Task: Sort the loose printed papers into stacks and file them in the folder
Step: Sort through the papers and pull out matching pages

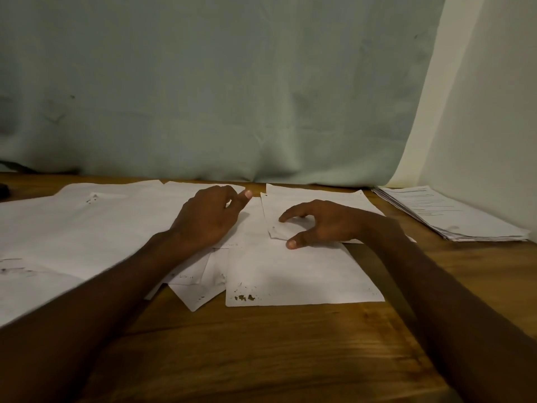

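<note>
papers spread on wooden table

loose papers (pixel 96 222) overlap across the wooden table (pixel 261 350). left hand (pixel 207 218) over the middle sheets, fingers loosely curled. right hand (pixel 325 223) spread on a sheet (pixel 296 274), fingertips touching. neat stack (pixel 447 213) far right, pale cloth (pixel 220 88) behind

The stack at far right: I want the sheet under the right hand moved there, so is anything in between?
Nothing visible: only bare table lies between the sheet under the right hand and the stack.
</note>
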Available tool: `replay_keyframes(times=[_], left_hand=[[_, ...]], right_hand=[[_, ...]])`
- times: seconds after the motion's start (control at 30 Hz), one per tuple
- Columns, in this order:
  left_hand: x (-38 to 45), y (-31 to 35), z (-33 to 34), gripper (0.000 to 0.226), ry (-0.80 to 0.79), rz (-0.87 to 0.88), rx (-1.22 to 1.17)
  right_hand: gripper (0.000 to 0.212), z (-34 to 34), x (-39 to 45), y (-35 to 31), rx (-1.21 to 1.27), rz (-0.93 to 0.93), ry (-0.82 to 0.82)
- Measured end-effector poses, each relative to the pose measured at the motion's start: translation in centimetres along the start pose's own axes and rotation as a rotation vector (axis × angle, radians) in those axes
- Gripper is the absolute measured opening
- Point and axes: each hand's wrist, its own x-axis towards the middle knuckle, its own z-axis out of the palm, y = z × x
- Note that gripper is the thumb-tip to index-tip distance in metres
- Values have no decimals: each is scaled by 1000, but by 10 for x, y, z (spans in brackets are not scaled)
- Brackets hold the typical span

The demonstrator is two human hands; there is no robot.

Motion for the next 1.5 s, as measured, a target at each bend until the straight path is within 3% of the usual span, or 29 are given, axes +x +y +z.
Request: replay_keyframes(times=[0.17,0.23,0.33,0.43,0.5,0.57,0.6,0.7,0.83,1.03,1.13,1.23,1.3,1.37,1.5], left_hand=[[2,2,2,62,-11,4,8],[3,0,3,60,-1,16,-7],[3,-4,1,52,75,62,-96],[6,-5,-3,36,157,49,-279],[11,-4,-7,50,129,-40,-522],[13,-2,-13,76,72,-130,-812],[14,-3,-15,78,52,-137,-932],[15,-6,-20,56,-17,-90,-1158],[15,-10,-25,44,16,-76,-1157],[15,-16,-27,39,73,-89,-1242],[16,-14,-28,39,88,-130,-1335],[17,-14,-29,38,109,-164,-1467],[19,-17,-27,37,117,-147,-1464],[21,-20,-25,37,135,-144,-1355],[25,-33,-15,38,183,-117,-783]], right_hand=[[39,1,-7,-13,58,-102,125],[21,-1,-9,-14,39,-183,273],[15,-5,-9,-15,35,-281,581],[9,-17,-16,-26,447,-337,797],[10,-26,-24,-34,837,-363,795],[11,-31,-28,-38,1085,-353,754],[11,-32,-28,-39,1183,-350,735],[16,-28,-28,-42,1379,-343,669],[17,-28,-27,-45,1495,-333,670],[25,-31,-24,-38,1440,-263,750],[53,-33,-26,-34,1387,-299,626],[43,-31,-30,-32,1090,-327,482],[20,-27,-27,-30,880,-280,593],[4,-26,-21,-26,787,-234,818],[19,-29,-21,-10,404,-153,1284]])
